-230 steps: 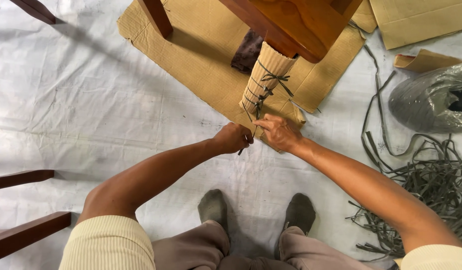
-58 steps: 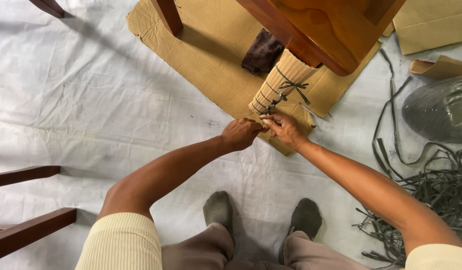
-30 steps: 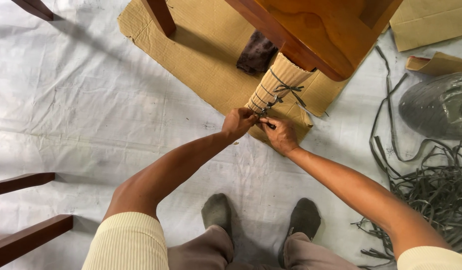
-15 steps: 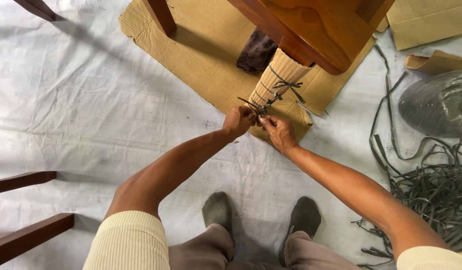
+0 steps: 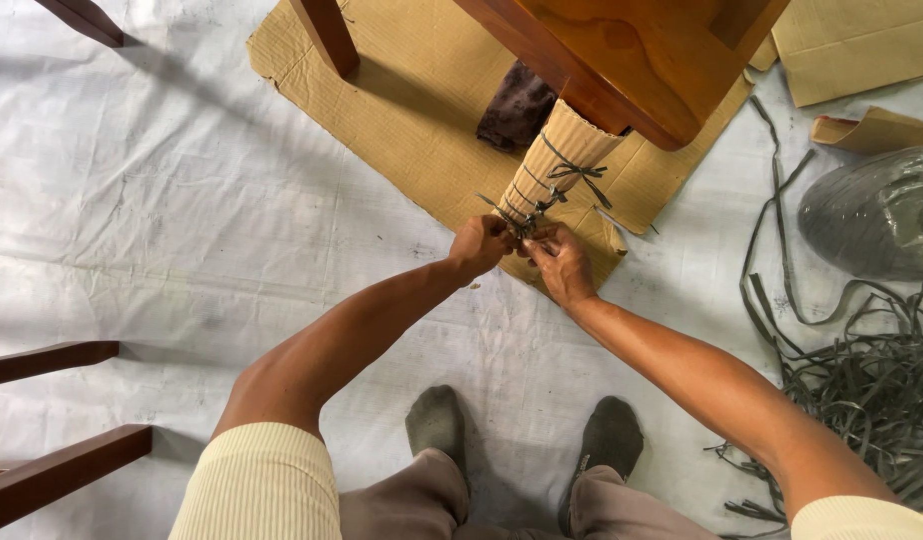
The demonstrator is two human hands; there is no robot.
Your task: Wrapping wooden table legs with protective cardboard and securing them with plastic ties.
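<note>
Wrapped table leg (image 5: 560, 165) stands on cardboard sheet (image 5: 412, 110) (cloth (image 5: 517, 108) behind it); strap pile (image 5: 872, 390) lies right.

Two hands, the left hand (image 5: 482, 243) and the right hand (image 5: 561, 262), meet at one cardboard-wrapped table leg (image 5: 557, 170); two socked feet (image 5: 437, 425) near the sheet's bottom edge; one dark cloth (image 5: 517, 107) on one flat cardboard sheet (image 5: 402, 110); one heap of grey straps (image 5: 862, 380) at the right edge; one grey plastic bag (image 5: 877, 215).
</note>
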